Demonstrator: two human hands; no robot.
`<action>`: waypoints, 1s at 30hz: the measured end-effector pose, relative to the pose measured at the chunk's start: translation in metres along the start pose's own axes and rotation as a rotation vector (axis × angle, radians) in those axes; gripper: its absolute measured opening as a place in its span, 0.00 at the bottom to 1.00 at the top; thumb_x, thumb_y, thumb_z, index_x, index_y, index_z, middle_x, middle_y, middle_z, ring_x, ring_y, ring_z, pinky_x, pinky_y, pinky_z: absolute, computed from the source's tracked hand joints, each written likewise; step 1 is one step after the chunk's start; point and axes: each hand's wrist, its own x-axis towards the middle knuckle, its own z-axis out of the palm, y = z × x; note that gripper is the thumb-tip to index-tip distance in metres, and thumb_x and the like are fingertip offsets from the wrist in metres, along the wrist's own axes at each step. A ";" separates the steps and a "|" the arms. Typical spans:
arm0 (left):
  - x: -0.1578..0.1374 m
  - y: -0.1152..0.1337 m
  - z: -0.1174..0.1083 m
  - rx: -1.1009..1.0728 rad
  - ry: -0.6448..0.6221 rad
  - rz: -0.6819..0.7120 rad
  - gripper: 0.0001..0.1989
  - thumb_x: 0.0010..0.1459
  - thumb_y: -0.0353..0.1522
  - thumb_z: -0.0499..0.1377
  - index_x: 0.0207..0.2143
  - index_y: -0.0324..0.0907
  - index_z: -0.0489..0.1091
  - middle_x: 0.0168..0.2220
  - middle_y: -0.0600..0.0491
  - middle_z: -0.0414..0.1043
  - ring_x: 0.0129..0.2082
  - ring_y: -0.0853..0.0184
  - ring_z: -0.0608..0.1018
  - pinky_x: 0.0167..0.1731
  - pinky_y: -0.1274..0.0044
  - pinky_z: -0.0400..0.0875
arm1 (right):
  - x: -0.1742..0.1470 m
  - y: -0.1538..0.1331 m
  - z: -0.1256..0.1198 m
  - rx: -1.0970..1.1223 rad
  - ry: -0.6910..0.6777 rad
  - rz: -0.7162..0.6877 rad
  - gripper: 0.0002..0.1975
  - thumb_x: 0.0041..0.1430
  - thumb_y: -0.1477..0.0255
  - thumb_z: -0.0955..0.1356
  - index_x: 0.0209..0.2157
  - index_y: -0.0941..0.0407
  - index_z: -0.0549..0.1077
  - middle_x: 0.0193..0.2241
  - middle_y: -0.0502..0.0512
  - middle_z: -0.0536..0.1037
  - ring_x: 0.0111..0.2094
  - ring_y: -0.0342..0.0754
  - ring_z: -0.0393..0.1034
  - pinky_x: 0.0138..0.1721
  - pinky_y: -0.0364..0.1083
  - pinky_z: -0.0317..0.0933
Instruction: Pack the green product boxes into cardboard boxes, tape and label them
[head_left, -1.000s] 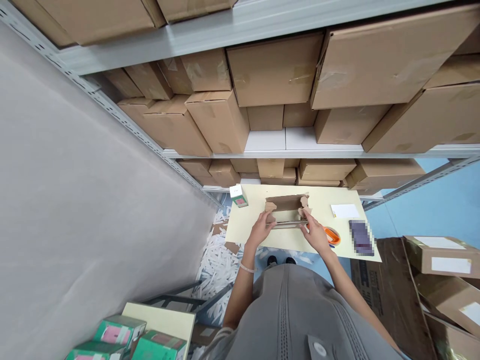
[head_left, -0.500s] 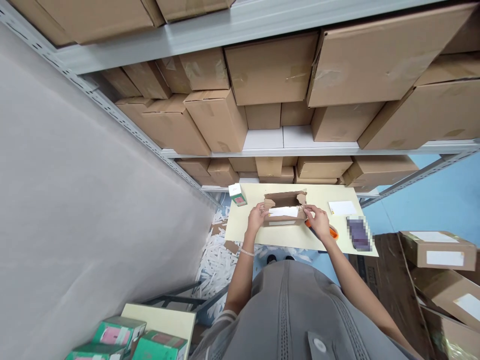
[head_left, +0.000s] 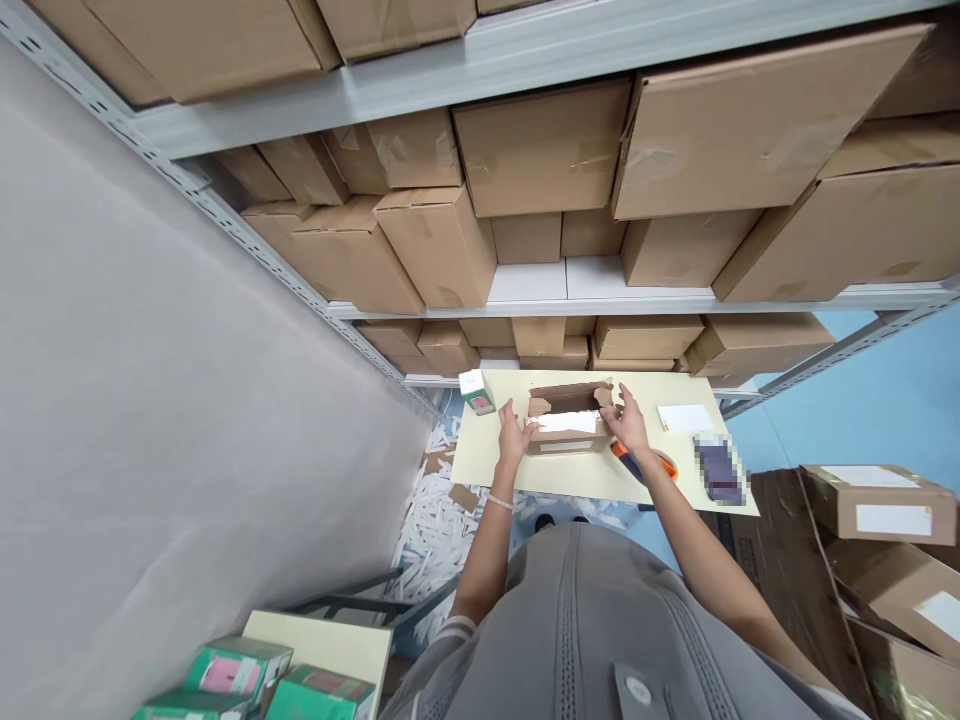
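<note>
A small brown cardboard box (head_left: 574,440) stands on the cream tabletop (head_left: 487,465), its top open and its far flap raised. White label strips lie along its near top flap and front side. At the box's left end, my left hand (head_left: 515,434) has its fingers spread upward and its thumb against the near flap. My right hand (head_left: 628,422) is at the right end, fingers apart, thumb side touching the corner. An orange-and-dark tool (head_left: 665,464) lies partly hidden beneath my right wrist.
On the table are a green-and-white carton (head_left: 477,392), a white card stack (head_left: 685,418) and a blurred dark item (head_left: 721,470). Shelves of cardboard boxes (head_left: 544,150) rise behind. Labelled boxes (head_left: 877,503) are stacked right; green cartons (head_left: 319,692) sit lower left. Paper strips (head_left: 431,510) litter the floor.
Both hands have loosened from the box's near flap and their fingers have spread outward. The box has stayed in nearly the same place.
</note>
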 end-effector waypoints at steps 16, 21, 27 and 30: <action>0.019 0.020 -0.006 0.350 -0.163 0.243 0.48 0.51 0.31 0.68 0.68 0.52 0.47 0.71 0.45 0.45 0.67 0.54 0.60 0.60 0.64 0.63 | 0.019 -0.015 -0.002 -0.245 0.018 -0.002 0.21 0.60 0.72 0.63 0.55 0.51 0.72 0.52 0.59 0.69 0.33 0.48 0.72 0.35 0.47 0.65; 0.010 0.020 -0.005 0.355 -0.106 0.281 0.30 0.55 0.32 0.66 0.60 0.48 0.61 0.67 0.46 0.56 0.65 0.57 0.64 0.59 0.64 0.64 | 0.000 -0.012 -0.003 -0.196 0.062 -0.079 0.17 0.63 0.71 0.59 0.49 0.51 0.74 0.54 0.55 0.71 0.36 0.47 0.73 0.35 0.46 0.65; 0.002 0.018 0.003 0.357 -0.058 0.230 0.18 0.59 0.34 0.63 0.52 0.48 0.66 0.61 0.49 0.64 0.60 0.59 0.70 0.54 0.68 0.68 | -0.010 0.000 -0.007 -0.031 0.029 -0.082 0.17 0.61 0.68 0.61 0.48 0.52 0.75 0.57 0.57 0.71 0.51 0.55 0.70 0.49 0.53 0.67; 0.001 0.017 0.006 0.361 -0.056 0.189 0.14 0.60 0.35 0.62 0.49 0.48 0.68 0.60 0.51 0.65 0.58 0.60 0.72 0.52 0.70 0.70 | -0.010 0.005 -0.007 0.045 0.002 -0.053 0.18 0.61 0.68 0.60 0.47 0.53 0.76 0.57 0.57 0.72 0.53 0.54 0.69 0.53 0.53 0.65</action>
